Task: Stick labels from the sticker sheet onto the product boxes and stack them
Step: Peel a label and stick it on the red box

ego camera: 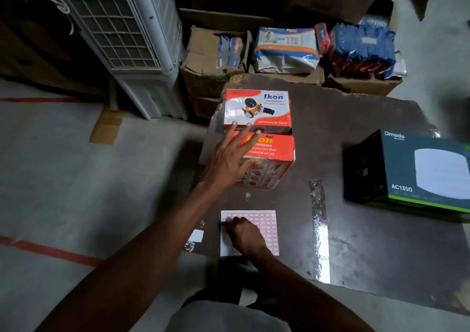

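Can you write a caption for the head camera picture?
Left hand on orange box, right hand on sticker sheet.

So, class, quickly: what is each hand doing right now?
Left hand: open, fingers spread, resting on the nearer orange Ikon box.
Right hand: on the sticker sheet, fingers curled at a label; grip cannot be told.

one head-worn view looks steeply down and forward, close over the dark board (356, 133) on the floor (63, 179).
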`<state>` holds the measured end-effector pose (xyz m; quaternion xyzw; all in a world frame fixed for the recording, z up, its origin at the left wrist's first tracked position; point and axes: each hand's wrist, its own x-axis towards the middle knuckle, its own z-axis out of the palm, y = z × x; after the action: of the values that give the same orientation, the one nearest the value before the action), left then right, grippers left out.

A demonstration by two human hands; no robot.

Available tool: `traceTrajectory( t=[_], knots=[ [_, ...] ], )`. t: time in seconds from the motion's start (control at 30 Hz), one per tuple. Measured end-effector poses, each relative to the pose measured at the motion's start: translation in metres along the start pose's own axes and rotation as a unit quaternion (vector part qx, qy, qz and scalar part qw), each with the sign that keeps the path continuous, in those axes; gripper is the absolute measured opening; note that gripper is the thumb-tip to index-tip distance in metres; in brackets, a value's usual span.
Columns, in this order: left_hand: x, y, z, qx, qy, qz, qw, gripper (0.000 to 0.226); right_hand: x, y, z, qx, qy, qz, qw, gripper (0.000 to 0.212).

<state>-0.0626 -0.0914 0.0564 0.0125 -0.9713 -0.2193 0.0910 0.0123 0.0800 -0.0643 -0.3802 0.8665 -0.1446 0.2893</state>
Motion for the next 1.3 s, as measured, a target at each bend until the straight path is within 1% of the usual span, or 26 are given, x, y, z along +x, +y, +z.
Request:
traceTrajectory(
  t=[0.13, 0.3, 0.47, 0.57, 0.7, 0.8, 0.9, 0.97, 1.07, 1.17, 1.23, 1.3],
  knots=[
    [0.001, 0.001, -0.003, -0.006, -0.012, -0.007, 1.0, 0.075, 0.006, -0.003, 0.005, -0.076, 0.004, -0.023, 0.997, 0.035],
    [0.001, -0.002, 0.0, -0.005, -0.008, -0.001, 1.0, 0.074, 0.005, -0.002, 0.008, -0.11, -0.015, -0.038, 0.993, 0.031],
    [0.002, -0.003, 0.002, -0.005, -0.01, -0.006, 1.0, 0.075, 0.01, 0.004, 0.015, -0.107, -0.027, -0.041, 0.993, 0.036],
    [0.003, -0.003, 0.001, -0.012, -0.008, -0.005, 1.0, 0.075, 0.013, 0.001, 0.01, -0.099, -0.005, -0.046, 0.994, 0.039],
    [0.003, -0.004, 0.001, -0.013, -0.007, -0.003, 1.0, 0.077, 0.011, -0.002, 0.005, -0.077, -0.028, -0.021, 0.996, 0.044],
    [0.002, -0.003, 0.001, -0.02, -0.007, -0.006, 1.0, 0.077, 0.007, -0.005, 0.003, -0.057, -0.031, -0.005, 0.998, 0.042],
    [0.002, -0.003, -0.001, -0.03, -0.013, -0.008, 0.999, 0.077, 0.003, -0.009, -0.003, -0.034, -0.026, -0.005, 0.999, 0.034],
    [0.003, -0.003, -0.003, -0.04, -0.022, -0.01, 0.999, 0.078, -0.001, -0.011, -0.008, -0.002, -0.004, -0.005, 1.0, 0.028],
    [0.004, -0.002, -0.006, -0.048, -0.025, -0.012, 0.998, 0.079, -0.009, -0.013, -0.021, 0.08, 0.065, 0.024, 0.994, 0.02],
    [0.004, -0.003, -0.006, -0.049, -0.024, -0.013, 0.998, 0.079, -0.016, -0.015, -0.047, 0.176, 0.14, 0.042, 0.973, 0.014],
    [0.003, -0.004, -0.006, -0.051, -0.022, -0.013, 0.998, 0.08, -0.019, -0.017, -0.074, 0.239, 0.17, 0.031, 0.955, 0.007],
    [0.002, -0.003, -0.006, -0.056, -0.02, -0.013, 0.998, 0.081, -0.023, -0.019, -0.106, 0.283, 0.21, 0.022, 0.936, 0.004]
  ],
)
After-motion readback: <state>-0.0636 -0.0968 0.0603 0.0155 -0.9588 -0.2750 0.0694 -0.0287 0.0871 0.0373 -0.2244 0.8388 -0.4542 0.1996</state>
